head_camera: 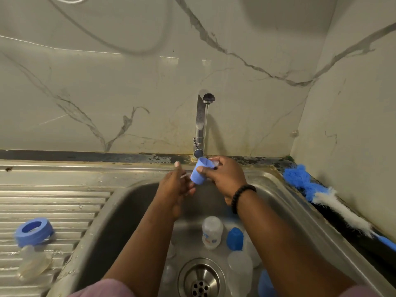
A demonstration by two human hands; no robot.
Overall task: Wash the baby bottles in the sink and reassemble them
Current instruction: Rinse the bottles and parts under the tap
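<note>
Counts from head view:
- 2 hands: left hand (175, 189), right hand (222, 176)
- 1 light-blue plastic bottle cap (199, 171), held in right hand
- 1 darker blue plastic cap (235, 238) in stainless steel sink basin (132, 202)
- 1 clear plastic baby bottle with printed label (212, 232) standing in basin; other clear pieces near drain, count unclear
- 1 blue plastic screw ring (34, 231) on drainboard
- 1 clear silicone teat (34, 262) on drainboard
- 1 blue-and-white bottle brush (334, 200)
- 1 chrome tap (201, 123)
- 1 black bead bracelet (242, 197)

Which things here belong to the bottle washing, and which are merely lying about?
Job: blue cap in right hand; left hand; bottle; blue ring; teat; bottle brush; tap; sink.
Lying about: cable.
</note>
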